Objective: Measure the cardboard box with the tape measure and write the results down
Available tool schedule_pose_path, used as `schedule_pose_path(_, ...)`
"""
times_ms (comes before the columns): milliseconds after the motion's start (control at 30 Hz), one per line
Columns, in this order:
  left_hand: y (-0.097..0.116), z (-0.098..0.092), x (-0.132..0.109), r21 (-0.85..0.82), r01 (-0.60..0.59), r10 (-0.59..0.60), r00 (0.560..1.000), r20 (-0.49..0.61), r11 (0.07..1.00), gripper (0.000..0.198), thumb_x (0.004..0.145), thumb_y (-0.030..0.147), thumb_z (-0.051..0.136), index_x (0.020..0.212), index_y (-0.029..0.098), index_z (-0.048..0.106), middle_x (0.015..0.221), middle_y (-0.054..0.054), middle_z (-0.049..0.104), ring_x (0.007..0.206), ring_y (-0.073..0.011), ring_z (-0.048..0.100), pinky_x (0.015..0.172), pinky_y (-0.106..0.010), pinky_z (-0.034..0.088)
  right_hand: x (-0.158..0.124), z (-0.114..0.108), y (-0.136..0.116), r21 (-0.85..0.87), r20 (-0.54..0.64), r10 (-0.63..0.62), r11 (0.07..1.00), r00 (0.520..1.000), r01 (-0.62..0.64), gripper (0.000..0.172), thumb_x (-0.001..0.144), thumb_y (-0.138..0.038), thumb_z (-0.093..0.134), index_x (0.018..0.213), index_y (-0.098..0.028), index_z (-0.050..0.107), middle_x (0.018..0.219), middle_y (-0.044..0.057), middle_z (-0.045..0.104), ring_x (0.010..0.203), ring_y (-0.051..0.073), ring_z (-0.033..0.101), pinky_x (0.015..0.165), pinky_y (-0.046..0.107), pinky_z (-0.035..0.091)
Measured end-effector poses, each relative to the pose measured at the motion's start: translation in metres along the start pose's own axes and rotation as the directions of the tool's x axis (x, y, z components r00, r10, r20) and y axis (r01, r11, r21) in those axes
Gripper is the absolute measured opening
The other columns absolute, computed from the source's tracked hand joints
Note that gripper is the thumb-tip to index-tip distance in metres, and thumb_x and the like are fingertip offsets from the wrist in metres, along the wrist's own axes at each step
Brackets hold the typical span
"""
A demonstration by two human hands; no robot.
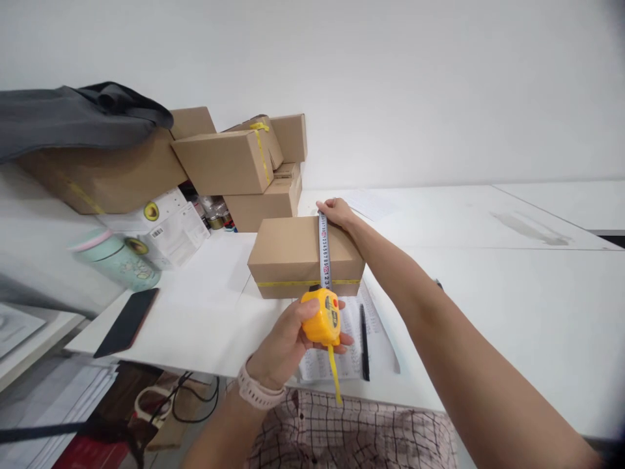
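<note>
My left hand (297, 326) is wrapped round a yellow tape measure (321, 317) with a yellow strap dangling below it. Its silver blade (323, 244) runs out over the top of a closed cardboard box (288, 244), crossing from the near edge to the far one. At the blade's far end, my right hand (336, 212) pinches the tip at the back edge of the box. A yellow measuring strip (288, 284) goes along the front face of the box. Below the tape measure, printed sheets (349, 352) and a black pen (364, 342) lie on the white table.
Several cardboard boxes (219, 159) are stacked at the back left, with a dark grey bag (73, 120) on top. A mint green bottle (120, 260), a white carton (178, 234) and a dark phone (127, 322) are on the left. Cables (195, 397) hang below the table edge.
</note>
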State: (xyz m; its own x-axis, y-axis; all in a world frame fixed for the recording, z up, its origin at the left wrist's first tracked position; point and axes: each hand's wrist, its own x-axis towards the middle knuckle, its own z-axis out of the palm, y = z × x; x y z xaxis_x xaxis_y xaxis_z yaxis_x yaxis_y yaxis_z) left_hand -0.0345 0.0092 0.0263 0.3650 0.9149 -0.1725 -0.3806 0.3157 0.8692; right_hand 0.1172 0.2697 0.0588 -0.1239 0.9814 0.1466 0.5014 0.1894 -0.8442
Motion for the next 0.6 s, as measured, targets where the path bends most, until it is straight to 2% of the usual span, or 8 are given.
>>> schedule_pose_path(67,0.006,-0.01,-0.011,0.066,-0.054,0.055,0.998,-0.016,0.996,0.048,0.08,0.053,0.071,0.115,0.021,0.063,0.135,-0.014,0.059,0.081,-0.0279,0.075,0.07,-0.041,0.061,-0.007,-0.014,0.008,0.184,-0.063,0.0,0.983,0.998,0.011,0.047,0.091,-0.068,0.05,0.095,-0.024,0.067,0.099,0.008,0.07,0.093,0.023,0.063,0.081,0.035,0.049)
schedule_pose_path(133,0.011,-0.028,-0.024,0.155,-0.148,0.164,0.982,-0.096,0.977,0.053,0.075,0.048,0.078,0.118,0.026,0.058,0.136,-0.012,0.058,0.083,-0.0286,0.075,0.072,-0.043,0.062,-0.019,-0.03,0.022,0.302,-0.148,0.037,0.953,0.988,0.01,0.054,0.093,-0.069,0.043,0.106,-0.023,0.068,0.117,0.01,0.069,0.11,0.024,0.062,0.091,0.035,0.049)
schedule_pose_path(200,0.014,-0.053,-0.032,0.272,-0.239,0.305,0.923,-0.235,0.932,0.059,0.072,0.042,0.083,0.121,0.03,0.052,0.129,-0.008,0.062,0.086,-0.0281,0.075,0.077,-0.044,0.063,-0.038,-0.042,0.039,0.36,-0.161,0.091,0.933,0.983,-0.027,0.06,0.096,-0.068,0.036,0.114,-0.022,0.068,0.133,0.012,0.064,0.123,0.026,0.058,0.099,0.038,0.047)
schedule_pose_path(300,0.018,-0.089,-0.029,0.412,-0.27,0.435,0.812,-0.388,0.87,0.062,0.072,0.038,0.082,0.123,0.03,0.047,0.119,-0.003,0.063,0.086,-0.0256,0.075,0.083,-0.046,0.062,-0.082,-0.05,0.058,0.37,-0.011,0.098,0.925,0.995,-0.087,0.067,0.095,-0.074,0.03,0.135,-0.03,0.06,0.157,0.007,0.046,0.141,0.029,0.045,0.101,0.042,0.049)
schedule_pose_path(367,0.023,-0.103,-0.02,0.418,-0.252,0.426,0.813,-0.398,0.873,0.06,0.073,0.04,0.08,0.121,0.028,0.047,0.119,-0.004,0.063,0.085,-0.0245,0.075,0.084,-0.046,0.062,-0.111,-0.048,0.06,0.392,0.119,0.043,0.916,0.992,-0.086,0.069,0.092,-0.078,0.031,0.144,-0.037,0.052,0.165,0.002,0.033,0.147,0.031,0.038,0.097,0.042,0.053)
schedule_pose_path(433,0.031,-0.107,-0.011,0.389,-0.248,0.397,0.841,-0.369,0.887,0.058,0.072,0.042,0.079,0.118,0.025,0.049,0.118,-0.005,0.063,0.084,-0.0243,0.074,0.081,-0.044,0.063,-0.13,-0.044,0.052,0.349,0.177,-0.013,0.936,0.984,-0.05,0.071,0.09,-0.078,0.04,0.148,-0.038,0.048,0.167,0.002,0.03,0.149,0.031,0.034,0.101,0.044,0.051)
schedule_pose_path(500,0.044,-0.106,-0.003,0.373,-0.265,0.396,0.855,-0.337,0.889,0.056,0.07,0.044,0.08,0.113,0.023,0.05,0.113,-0.005,0.065,0.084,-0.0248,0.074,0.076,-0.041,0.063,-0.135,-0.043,0.039,0.213,0.134,-0.076,0.976,0.988,0.046,0.07,0.087,-0.071,0.056,0.146,-0.034,0.053,0.164,0.005,0.034,0.151,0.032,0.03,0.112,0.047,0.042)
schedule_pose_path(600,0.072,-0.099,0.007,0.393,-0.307,0.442,0.838,-0.32,0.866,0.056,0.068,0.046,0.078,0.111,0.021,0.053,0.104,-0.004,0.067,0.079,-0.0248,0.074,0.072,-0.04,0.063,-0.122,-0.049,0.014,-0.063,0.032,-0.199,0.978,0.98,0.2,0.052,0.087,-0.052,0.069,0.132,-0.026,0.066,0.148,0.01,0.055,0.141,0.034,0.044,0.116,0.048,0.035)
